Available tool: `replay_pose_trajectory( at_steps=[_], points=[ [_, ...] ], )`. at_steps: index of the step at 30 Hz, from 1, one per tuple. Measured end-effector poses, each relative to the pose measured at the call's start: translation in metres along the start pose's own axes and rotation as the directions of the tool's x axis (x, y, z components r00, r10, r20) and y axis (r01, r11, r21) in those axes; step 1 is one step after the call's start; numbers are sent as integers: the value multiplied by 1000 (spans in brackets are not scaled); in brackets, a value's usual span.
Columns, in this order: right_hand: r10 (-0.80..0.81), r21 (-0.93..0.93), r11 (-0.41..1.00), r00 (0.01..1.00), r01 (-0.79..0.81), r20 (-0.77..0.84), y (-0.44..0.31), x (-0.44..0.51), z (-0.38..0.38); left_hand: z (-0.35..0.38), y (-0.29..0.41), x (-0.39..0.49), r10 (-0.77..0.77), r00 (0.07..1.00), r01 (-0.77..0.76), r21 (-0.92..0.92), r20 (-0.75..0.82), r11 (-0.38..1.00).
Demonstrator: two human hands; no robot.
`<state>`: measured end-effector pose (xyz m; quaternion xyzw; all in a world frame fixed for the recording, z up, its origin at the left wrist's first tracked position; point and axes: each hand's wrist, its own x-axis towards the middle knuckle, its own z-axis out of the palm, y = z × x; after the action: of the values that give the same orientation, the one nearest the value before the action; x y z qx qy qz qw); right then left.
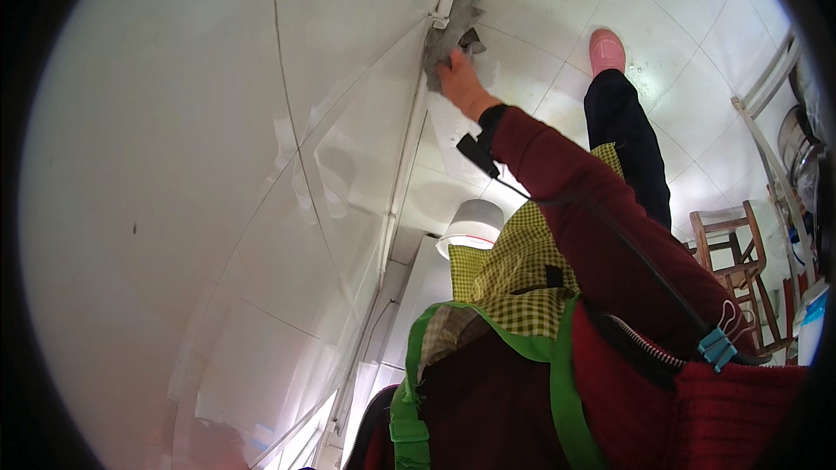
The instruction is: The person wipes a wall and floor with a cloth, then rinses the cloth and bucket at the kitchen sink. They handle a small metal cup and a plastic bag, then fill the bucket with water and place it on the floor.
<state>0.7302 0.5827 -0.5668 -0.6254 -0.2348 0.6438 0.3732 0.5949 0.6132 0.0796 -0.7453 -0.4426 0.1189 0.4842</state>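
Note:
My right hand reaches forward and grips a crumpled, wet-looking grey cloth. The cloth lies bunched against a white pipe that runs along the foot of the tiled wall. Part of it spreads over the pipe's fitting, and a small dark flap stands out on its right side. The fingertips are partly hidden by the cloth. A black band is around the wrist, with a black cable plug hanging beside it. My left hand is out of view.
A grey and white bucket stands on the tiled floor near the wall, partly behind the checked apron. A wooden stool and a metal rack with metalware are at the right. My pink shoe is on the floor.

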Motion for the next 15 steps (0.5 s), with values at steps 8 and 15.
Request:
replay_pose_trajectory(
  at_steps=[8,15],
  points=[
    [-8,-211,977,1000,12,22,21,-47,37,-10,-11,3,15,1000,-15,48,-1,999],
    [-232,-247,951,956,185,-179,-8,40,-41,-13,-15,9,44,998,-47,86,38,995]
  ],
)
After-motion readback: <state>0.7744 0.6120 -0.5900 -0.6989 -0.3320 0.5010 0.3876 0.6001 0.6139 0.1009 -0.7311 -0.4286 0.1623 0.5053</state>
